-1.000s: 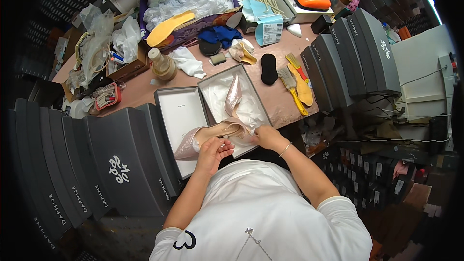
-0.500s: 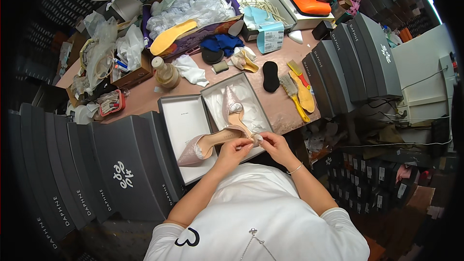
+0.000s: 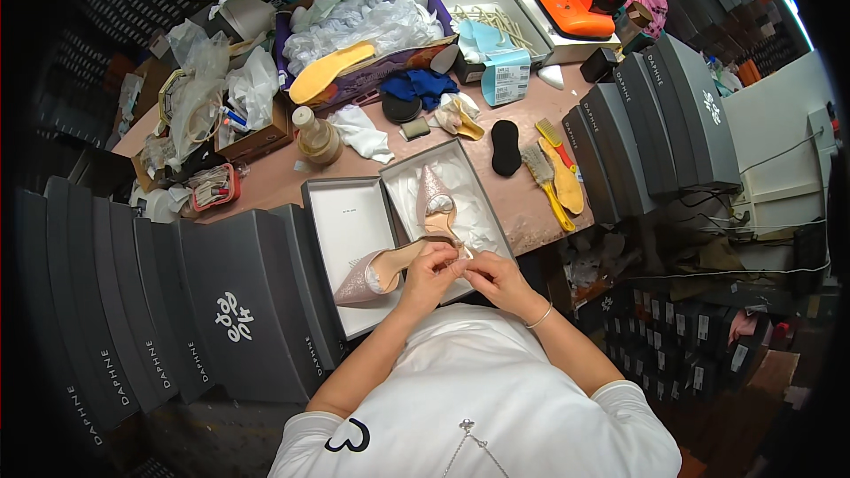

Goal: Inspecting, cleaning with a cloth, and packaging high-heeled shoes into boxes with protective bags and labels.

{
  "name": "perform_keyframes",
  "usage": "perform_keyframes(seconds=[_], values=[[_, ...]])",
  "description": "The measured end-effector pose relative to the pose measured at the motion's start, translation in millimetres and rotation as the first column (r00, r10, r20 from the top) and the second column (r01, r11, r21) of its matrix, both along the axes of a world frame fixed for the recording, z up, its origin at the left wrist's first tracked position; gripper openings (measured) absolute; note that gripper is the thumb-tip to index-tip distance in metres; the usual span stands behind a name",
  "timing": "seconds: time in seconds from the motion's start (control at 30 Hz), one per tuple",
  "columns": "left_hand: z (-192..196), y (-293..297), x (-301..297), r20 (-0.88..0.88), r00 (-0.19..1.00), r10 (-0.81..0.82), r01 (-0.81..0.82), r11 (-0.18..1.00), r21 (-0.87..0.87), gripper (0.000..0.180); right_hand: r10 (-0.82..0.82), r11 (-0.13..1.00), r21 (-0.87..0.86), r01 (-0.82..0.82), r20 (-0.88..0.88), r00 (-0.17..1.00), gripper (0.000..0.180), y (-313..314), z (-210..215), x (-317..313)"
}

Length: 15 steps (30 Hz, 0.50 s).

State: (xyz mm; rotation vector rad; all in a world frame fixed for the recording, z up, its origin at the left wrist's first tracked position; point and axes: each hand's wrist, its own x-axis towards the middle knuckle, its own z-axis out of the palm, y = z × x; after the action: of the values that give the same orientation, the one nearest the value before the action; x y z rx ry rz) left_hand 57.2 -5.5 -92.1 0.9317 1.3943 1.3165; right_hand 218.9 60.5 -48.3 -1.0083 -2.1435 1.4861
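Two pink glittery pointed shoes with slingback straps lie in an opened shoebox. One shoe (image 3: pixel 434 192) rests on white tissue paper (image 3: pixel 475 223) in the box base (image 3: pixel 496 228). The other shoe (image 3: pixel 361 285) lies across the white-lined lid (image 3: pixel 352 212), its heel end under my left hand (image 3: pixel 431 278). My left hand's fingers are pinched together by the shoes' back ends; what they hold is hidden. Touching it, my right hand (image 3: pixel 498 281) is closed too, pinching a small whitish piece (image 3: pixel 466 253) by the strap of the shoe in the base.
Grey shoeboxes stand in rows at left (image 3: pixel 239 310) and right (image 3: pixel 677 115). Beyond the open box lie a black oval pad (image 3: pixel 506 148), a yellow-handled brush (image 3: pixel 551 186), a pump bottle (image 3: pixel 316 137) and a white cloth (image 3: pixel 361 133). A purple box (image 3: pixel 367 80) holds crumpled plastic.
My hands have drawn together, and the whitish piece between them shows less. The whole view has shifted slightly, so the table appears a little farther right and lower.
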Motion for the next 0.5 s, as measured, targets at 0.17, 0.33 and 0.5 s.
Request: perform_keyframes(seconds=[0.17,0.33,0.5], values=[[4,-2,-3,0.159,0.987,-0.037,0.048,0.997,-0.062,0.017,0.055,0.990,0.126,-0.057,0.019,0.998,0.014,-2,-8,0],[3,-6,-4,0.588,0.808,-0.024,0.156,0.972,-0.174,0.010,0.095,0.993,0.061,-0.098,0.050,0.994,0.013,-1,-3,5],[5,-8,-8,0.288,0.939,-0.187,0.167,0.982,0.091,0.019,-0.092,0.970,-0.223,0.095,0.025,0.995,0.010,-4,-1,4]])
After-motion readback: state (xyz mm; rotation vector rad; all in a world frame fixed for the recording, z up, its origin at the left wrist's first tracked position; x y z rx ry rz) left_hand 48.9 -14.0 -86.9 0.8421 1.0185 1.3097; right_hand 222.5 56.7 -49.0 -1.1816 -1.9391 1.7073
